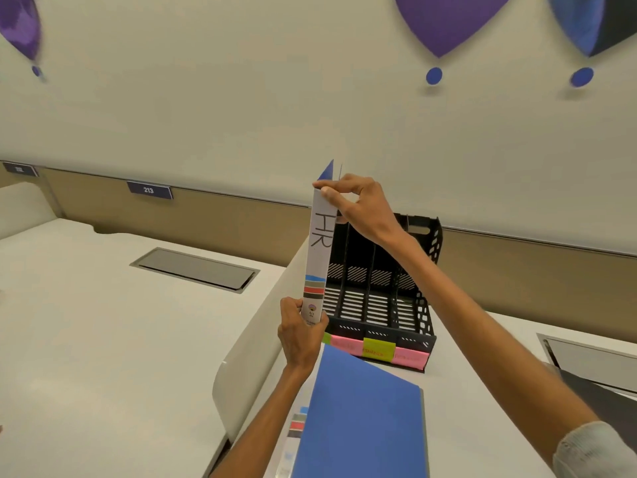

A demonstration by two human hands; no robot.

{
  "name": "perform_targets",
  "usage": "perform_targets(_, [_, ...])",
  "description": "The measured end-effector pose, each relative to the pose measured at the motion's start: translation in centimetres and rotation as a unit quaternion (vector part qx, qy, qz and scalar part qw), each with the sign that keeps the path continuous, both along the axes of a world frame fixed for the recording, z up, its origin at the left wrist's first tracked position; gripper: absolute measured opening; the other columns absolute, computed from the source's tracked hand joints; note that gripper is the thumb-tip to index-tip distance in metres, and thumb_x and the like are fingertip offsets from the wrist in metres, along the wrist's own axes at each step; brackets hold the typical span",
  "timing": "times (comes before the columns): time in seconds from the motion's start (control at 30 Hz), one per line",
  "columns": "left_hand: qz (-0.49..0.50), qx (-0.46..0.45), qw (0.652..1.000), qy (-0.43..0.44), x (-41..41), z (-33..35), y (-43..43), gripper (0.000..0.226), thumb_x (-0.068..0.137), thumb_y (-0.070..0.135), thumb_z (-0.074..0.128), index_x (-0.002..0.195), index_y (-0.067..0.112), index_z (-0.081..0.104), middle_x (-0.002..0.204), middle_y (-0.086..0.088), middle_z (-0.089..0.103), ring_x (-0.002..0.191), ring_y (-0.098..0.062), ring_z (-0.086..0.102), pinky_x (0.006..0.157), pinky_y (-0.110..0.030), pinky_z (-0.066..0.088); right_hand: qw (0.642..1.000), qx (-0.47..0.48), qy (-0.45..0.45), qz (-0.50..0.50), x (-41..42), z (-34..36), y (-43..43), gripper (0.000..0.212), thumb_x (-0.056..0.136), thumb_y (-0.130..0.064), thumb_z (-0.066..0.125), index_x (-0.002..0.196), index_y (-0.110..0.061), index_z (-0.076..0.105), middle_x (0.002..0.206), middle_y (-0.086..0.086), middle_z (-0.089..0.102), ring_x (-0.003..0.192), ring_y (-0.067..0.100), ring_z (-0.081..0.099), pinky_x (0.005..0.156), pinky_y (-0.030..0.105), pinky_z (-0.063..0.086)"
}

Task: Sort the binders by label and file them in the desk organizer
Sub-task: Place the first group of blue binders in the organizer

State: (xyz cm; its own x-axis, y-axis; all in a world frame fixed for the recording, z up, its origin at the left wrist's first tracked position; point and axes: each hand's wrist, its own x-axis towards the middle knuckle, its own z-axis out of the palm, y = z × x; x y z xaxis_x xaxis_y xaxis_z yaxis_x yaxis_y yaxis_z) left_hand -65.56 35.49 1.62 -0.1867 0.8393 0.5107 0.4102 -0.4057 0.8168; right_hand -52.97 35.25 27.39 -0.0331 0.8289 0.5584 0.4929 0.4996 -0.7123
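Observation:
A binder with a white spine marked "HR" point(319, 250) stands upright in front of the left end of the black desk organizer point(422, 315). My left hand point(299, 334) grips its bottom end. My right hand point(358, 205) pinches its top corner. The organizer has several upright slots, all showing bare slatted floor, and pink and green sticky labels point(379, 351) along its front edge. A blue binder point(362, 419) lies flat on the desk just before the organizer, on top of another binder whose striped spine point(296, 426) shows at its left.
A white curved divider point(255, 343) separates this desk from the one on the left, which has a grey cable hatch point(196, 269). Another hatch point(593, 357) is at the right. A beige wall panel runs behind the organizer.

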Motion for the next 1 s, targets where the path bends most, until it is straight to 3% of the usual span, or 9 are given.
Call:
perform_targets(0.1, [-0.002, 0.005, 1.0, -0.006, 0.4, -0.4, 1.5, 0.059, 0.073, 0.024, 0.084, 0.107, 0.028, 0.036, 0.101, 0.002, 0.051, 0.087, -0.01, 0.058, 0.065, -0.012, 0.049, 0.998, 0.028, -0.051, -0.028, 0.1, -0.4, 1.0, 0.027, 0.096, -0.033, 0.059, 0.117, -0.023, 0.071, 0.099, 0.005, 0.065, 0.097, 0.018, 0.061, 0.079, 0.031, 0.054])
perform_targets(0.27, [-0.01, 0.004, 1.0, 0.003, 1.5, -1.0, 3.4, 0.058, 0.076, 0.023, 0.082, 0.11, 0.024, 0.035, 0.107, -0.003, 0.049, 0.094, -0.011, 0.055, 0.068, -0.018, 0.052, 0.996, 0.027, -0.07, -0.039, 0.4, -1.6, 2.5, 0.029, 0.093, -0.039, 0.062, 0.116, -0.025, 0.072, 0.096, 0.003, 0.064, 0.093, 0.014, 0.061, 0.073, 0.018, 0.049])
perform_targets(0.5, [-0.043, -0.039, 0.998, 0.023, 2.4, -1.9, 5.8, 0.055, 0.077, 0.026, 0.082, 0.109, 0.008, 0.042, 0.106, -0.006, 0.048, 0.097, -0.018, 0.059, 0.067, -0.016, 0.049, 0.997, 0.012, -0.063, -0.054, 1.6, -3.4, 4.5, 0.028, 0.091, -0.032, 0.067, 0.115, -0.018, 0.073, 0.093, 0.006, 0.065, 0.089, 0.013, 0.06, 0.075, 0.02, 0.05])
perform_targets(0.63, [-0.071, -0.066, 0.995, 0.0, 3.2, -1.3, 6.9, 0.063, 0.073, 0.039, 0.083, 0.107, 0.021, 0.033, 0.103, 0.006, 0.043, 0.087, -0.009, 0.053, 0.06, -0.003, 0.036, 0.997, 0.022, -0.054, -0.054, 2.2, -3.4, 5.2, 0.025, 0.09, -0.029, 0.069, 0.112, -0.018, 0.074, 0.09, 0.004, 0.066, 0.088, 0.015, 0.06, 0.081, 0.01, 0.045])
perform_targets(0.73, [-0.105, -0.087, 0.991, -0.01, 2.9, -1.6, 7.2, 0.068, 0.071, 0.044, 0.083, 0.11, 0.034, 0.028, 0.107, 0.011, 0.046, 0.087, -0.003, 0.053, 0.056, 0.0, 0.041, 0.997, 0.029, -0.056, -0.051, 2.2, -3.5, 5.4, 0.025, 0.09, -0.029, 0.069, 0.112, -0.019, 0.074, 0.085, 0.0, 0.064, 0.085, 0.015, 0.06, 0.082, 0.02, 0.047])
perform_targets(0.83, [-0.162, -0.107, 0.981, -0.019, 1.7, -2.7, 7.3, 0.066, 0.075, 0.042, 0.08, 0.122, 0.039, 0.034, 0.112, 0.021, 0.049, 0.097, 0.003, 0.054, 0.064, 0.0, 0.045, 0.995, 0.045, -0.057, -0.062, 2.0, -3.9, 5.6, 0.025, 0.09, -0.03, 0.068, 0.112, -0.02, 0.074, 0.082, -0.002, 0.061, 0.079, 0.012, 0.057, 0.077, 0.024, 0.048])
perform_targets(0.93, [-0.21, -0.117, 0.97, 0.012, 0.3, -4.2, 7.4, 0.061, 0.085, 0.036, 0.072, 0.134, 0.037, 0.037, 0.123, 0.023, 0.048, 0.117, -0.003, 0.048, 0.091, -0.021, 0.048, 0.995, 0.055, -0.048, -0.071, 2.1, -4.1, 5.7, 0.025, 0.091, -0.029, 0.068, 0.113, -0.019, 0.074, 0.079, -0.001, 0.058, 0.073, 0.003, 0.049, 0.071, 0.02, 0.045])
perform_targets(1.0, [-0.229, -0.126, 0.965, 0.022, -0.4, -4.5, 7.5, 0.061, 0.089, 0.03, 0.069, 0.141, 0.032, 0.038, 0.125, 0.023, 0.049, 0.119, -0.003, 0.046, 0.092, -0.019, 0.048, 0.995, 0.051, -0.048, -0.068, 1.9, -4.1, 5.7, 0.026, 0.091, -0.029, 0.068, 0.113, -0.018, 0.074, 0.083, 0.006, 0.061, 0.074, 0.004, 0.05, 0.072, 0.017, 0.044])
